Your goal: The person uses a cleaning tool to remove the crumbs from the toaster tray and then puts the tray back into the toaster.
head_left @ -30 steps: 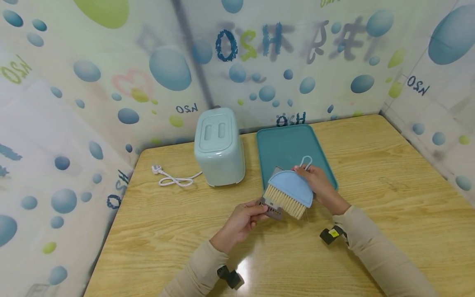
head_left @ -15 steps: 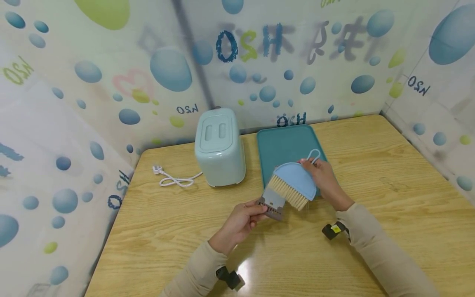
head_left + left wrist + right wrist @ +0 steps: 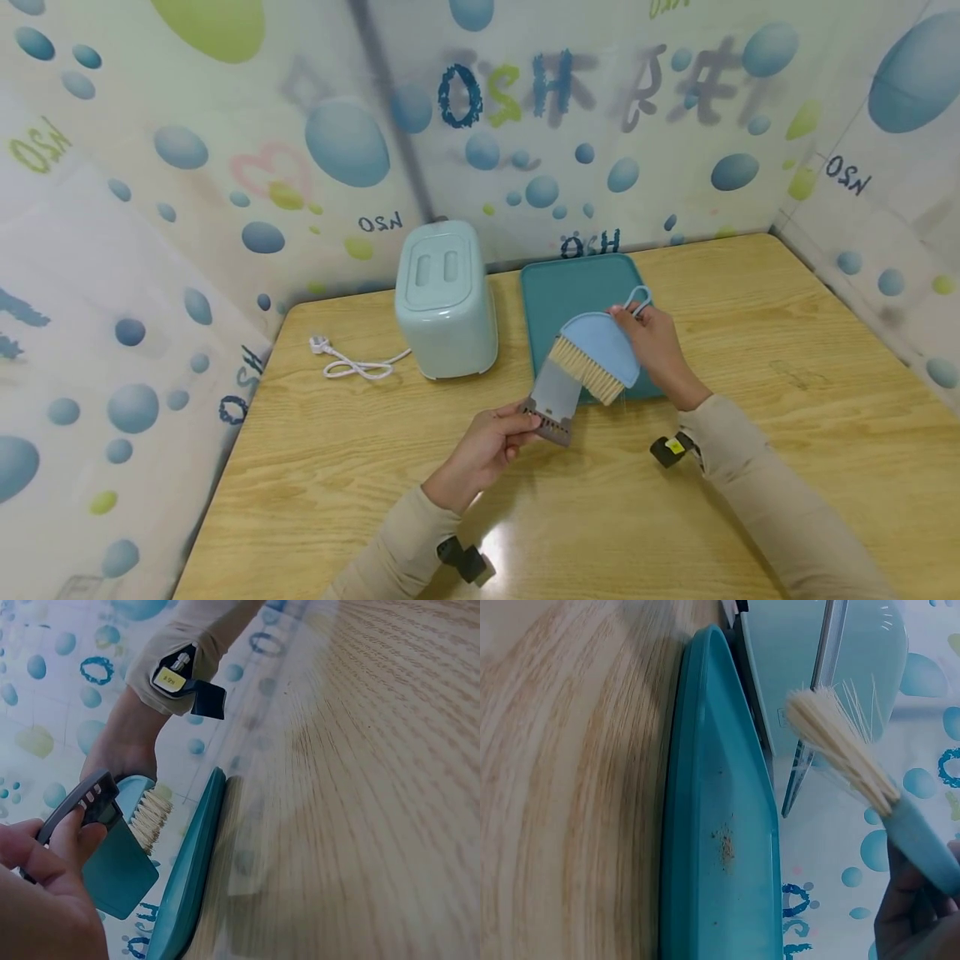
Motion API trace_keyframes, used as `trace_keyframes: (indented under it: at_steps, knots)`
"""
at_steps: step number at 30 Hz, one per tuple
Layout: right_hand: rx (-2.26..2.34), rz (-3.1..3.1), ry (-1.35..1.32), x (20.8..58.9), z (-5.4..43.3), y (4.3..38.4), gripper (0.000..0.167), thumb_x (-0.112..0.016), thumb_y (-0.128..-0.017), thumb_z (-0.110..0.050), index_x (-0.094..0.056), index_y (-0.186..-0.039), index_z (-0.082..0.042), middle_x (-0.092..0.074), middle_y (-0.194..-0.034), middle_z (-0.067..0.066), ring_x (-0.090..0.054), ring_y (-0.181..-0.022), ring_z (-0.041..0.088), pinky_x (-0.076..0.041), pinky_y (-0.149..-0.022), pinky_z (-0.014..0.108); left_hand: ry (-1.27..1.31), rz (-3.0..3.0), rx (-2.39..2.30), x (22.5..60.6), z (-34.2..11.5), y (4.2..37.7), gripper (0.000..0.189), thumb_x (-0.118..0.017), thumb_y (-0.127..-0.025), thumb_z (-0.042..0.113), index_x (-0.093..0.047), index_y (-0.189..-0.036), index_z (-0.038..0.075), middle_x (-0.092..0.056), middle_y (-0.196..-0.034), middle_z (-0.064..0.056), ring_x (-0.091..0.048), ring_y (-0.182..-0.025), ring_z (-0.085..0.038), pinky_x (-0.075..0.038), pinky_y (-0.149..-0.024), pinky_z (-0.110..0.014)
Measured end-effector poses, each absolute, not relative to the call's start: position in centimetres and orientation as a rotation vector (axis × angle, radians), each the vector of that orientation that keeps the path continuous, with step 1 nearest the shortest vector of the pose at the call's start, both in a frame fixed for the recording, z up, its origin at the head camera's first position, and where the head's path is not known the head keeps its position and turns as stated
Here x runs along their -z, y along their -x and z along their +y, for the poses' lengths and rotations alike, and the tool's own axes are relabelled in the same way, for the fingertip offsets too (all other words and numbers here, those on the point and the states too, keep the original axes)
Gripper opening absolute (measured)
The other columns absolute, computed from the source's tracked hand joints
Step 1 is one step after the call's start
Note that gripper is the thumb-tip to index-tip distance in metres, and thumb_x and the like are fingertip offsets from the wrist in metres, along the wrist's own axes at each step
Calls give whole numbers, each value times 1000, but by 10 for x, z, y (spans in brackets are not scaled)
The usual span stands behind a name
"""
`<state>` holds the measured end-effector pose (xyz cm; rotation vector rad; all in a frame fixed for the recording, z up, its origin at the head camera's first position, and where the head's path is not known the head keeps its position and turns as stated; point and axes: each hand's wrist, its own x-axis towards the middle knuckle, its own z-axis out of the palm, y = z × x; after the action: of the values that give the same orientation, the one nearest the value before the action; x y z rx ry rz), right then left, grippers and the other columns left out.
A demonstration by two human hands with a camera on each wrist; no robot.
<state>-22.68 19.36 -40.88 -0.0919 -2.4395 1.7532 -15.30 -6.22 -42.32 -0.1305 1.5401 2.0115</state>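
White power cord (image 3: pixel 361 366) lies at far left, beside the pale-green appliance (image 3: pixel 447 304). Our left hand (image 3: pixel 483 450) pinches the slotted near end of the grey plate (image 3: pixel 557 390) above the table (image 3: pixel 330 475). Next right, the teal tray (image 3: pixel 573 287) carries brown crumbs (image 3: pixel 726 846). Over its near part, our right hand (image 3: pixel 660 346) pinches the blue brush (image 3: pixel 604 342) by its far end; we cannot confirm contact with the plate.

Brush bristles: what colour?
The bristles are pale straw-yellow, seen best in the head view.

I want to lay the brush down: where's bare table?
Bare table lies right of the teal tray and between white cord and left sleeve. Crowded: the tray's near edge, where the left hand holds a flat piece and the right hand the brush.
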Motion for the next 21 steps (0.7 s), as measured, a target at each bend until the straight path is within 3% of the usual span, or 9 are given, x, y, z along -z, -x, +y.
trace_keyframes:
  at_steps: [6, 14, 21]
  knots:
    - [-1713, -2402, 52, 410, 194, 231, 45, -48, -101, -34, -64, -107, 7, -66, -112, 26, -58, -70, -4, -49, -58, 18, 130, 1557, -2012, 425, -62, 153, 48, -59, -89, 3, -49, -135, -8, -72, -71, 11, -64, -63, 7, -31, -43, -9]
    - [-1580, -2399, 74, 412, 195, 237, 41, -51, -100, -31, -66, -101, 7, -61, -72, 11, -49, -51, 1, -44, -45, 21, 139, 1566, -2004, 425, -62, 154, 49, -57, -89, 2, -47, -136, -9, -70, -67, 13, -62, -60, 7, -30, -43, -10]
    - [-1483, -2390, 88, 411, 197, 240, 37, -52, -100, -29, -63, -95, 5, -56, -69, 12, -47, -50, 0, -42, -43, 20, 119, 1579, -1992, 424, -62, 154, 49, -58, -88, 3, -48, -134, -10, -71, -68, 13, -61, -60, 7, -29, -44, -11]
